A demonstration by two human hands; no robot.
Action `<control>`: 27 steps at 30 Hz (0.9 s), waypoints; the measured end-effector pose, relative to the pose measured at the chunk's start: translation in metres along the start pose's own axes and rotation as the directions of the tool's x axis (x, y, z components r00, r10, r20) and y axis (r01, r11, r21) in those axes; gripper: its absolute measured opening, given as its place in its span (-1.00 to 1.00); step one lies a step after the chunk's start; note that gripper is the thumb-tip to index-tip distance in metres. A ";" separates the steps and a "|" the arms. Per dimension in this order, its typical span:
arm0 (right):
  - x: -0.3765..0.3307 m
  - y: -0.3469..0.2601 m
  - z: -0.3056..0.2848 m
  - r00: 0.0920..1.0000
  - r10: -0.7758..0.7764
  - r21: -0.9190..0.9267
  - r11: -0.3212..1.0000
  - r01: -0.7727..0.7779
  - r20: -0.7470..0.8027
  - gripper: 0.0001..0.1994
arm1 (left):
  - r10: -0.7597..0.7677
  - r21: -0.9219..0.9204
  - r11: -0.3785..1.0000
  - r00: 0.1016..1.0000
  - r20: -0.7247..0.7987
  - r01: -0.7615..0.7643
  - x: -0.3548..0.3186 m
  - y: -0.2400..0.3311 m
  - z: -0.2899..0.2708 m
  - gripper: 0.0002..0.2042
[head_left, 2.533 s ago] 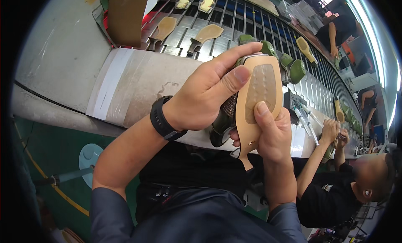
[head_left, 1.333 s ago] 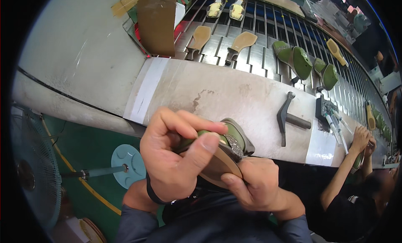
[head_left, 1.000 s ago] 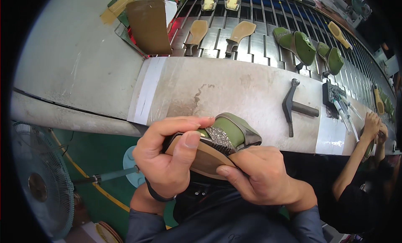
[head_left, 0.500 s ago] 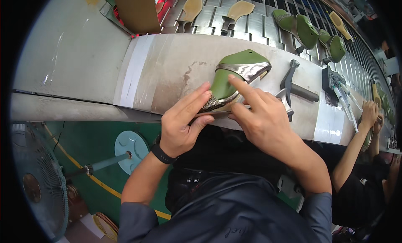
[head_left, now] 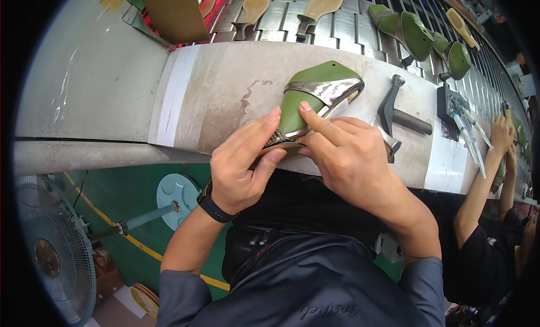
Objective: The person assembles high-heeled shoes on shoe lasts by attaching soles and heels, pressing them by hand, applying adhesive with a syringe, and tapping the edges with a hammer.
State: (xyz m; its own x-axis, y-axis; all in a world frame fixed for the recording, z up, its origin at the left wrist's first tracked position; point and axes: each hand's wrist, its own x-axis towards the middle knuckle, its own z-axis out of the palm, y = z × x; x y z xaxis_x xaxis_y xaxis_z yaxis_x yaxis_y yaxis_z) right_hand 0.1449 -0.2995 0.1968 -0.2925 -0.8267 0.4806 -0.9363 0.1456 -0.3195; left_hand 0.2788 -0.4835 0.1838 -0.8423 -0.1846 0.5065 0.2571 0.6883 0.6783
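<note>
A shoe in the making, a green shoe last (head_left: 323, 72) with a shiny silver strap (head_left: 332, 90) across it, lies on the pale bench in front of me, toe end pointing away. My left hand (head_left: 244, 161) wraps the near end, its fingers along the glittery textured heel band (head_left: 277, 137) and its thumb against a thin tan sole edge (head_left: 289, 147). From the right, my right hand (head_left: 349, 152) grips the shoe's side. Its index fingertip presses on the green last; the thumb is at the sole edge. The undersides of both grips are hidden.
Right of the shoe lie a hammer (head_left: 413, 122) and a curved shiny metal piece (head_left: 388, 140). Beyond is a dark block (head_left: 448, 102) with several syringe-like tubes (head_left: 468, 138). Tan soles (head_left: 323, 5) and green lasts (head_left: 416, 37) sit on the slatted conveyor. A co-worker's arm (head_left: 478, 180) is at right.
My right thumb and fingers have closed in on the sole edge near my left thumb. The tan sole edge now shows more between my hands. The whole view has shifted slightly.
</note>
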 end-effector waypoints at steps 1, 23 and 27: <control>0.001 0.000 0.000 1.000 -0.008 -0.002 1.000 0.008 -0.003 -0.80 | -0.001 0.001 1.000 1.000 0.006 0.001 0.000 -0.001 0.000 -0.68; -0.024 0.019 -0.053 0.981 0.182 -0.419 0.897 -0.139 0.065 -0.87 | -0.042 0.249 0.968 0.949 0.312 -0.039 0.104 0.006 0.011 -0.58; -0.015 0.010 -0.073 0.991 0.128 -0.368 0.920 -0.134 -0.040 -0.81 | -0.021 0.092 0.995 0.888 0.460 -0.024 0.158 -0.045 0.055 -0.38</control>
State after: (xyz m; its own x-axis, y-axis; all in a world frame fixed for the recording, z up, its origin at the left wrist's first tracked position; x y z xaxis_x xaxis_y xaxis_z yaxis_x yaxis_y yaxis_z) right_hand 0.1263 -0.2462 0.2461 -0.4178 -0.7788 0.4679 -0.8938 0.4447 -0.0579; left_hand 0.1081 -0.5054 0.2037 -0.9711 0.1441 0.1905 0.2323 0.7545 0.6139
